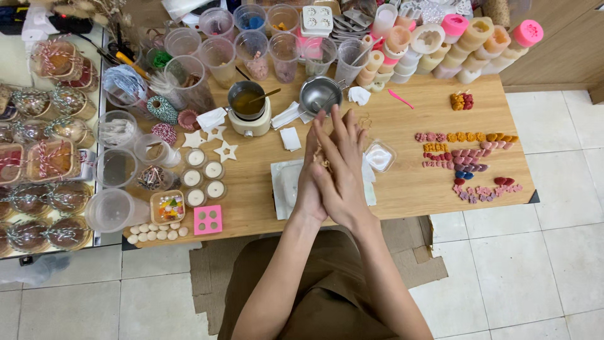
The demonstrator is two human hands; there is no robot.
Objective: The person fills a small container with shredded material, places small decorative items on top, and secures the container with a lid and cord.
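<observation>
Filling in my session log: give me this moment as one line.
hands: left hand and right hand pressed palm to palm | between: small pale bits | below: white rectangular tray | surface: wooden table

A wooden table (pixel 409 195) stands on a white tiled floor (pixel 535 264).

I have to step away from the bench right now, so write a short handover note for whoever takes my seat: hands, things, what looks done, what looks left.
Left hand and right hand: palms pressed together above the white tray, a small pale piece between them; what it is cannot be told.
Melting pot with amber liquid and the steel pitcher stand just beyond the hands.
Done: four filled tealights, and rows of small coloured wax shapes on the right.
Left: the square clear dish by the right hand.
</observation>
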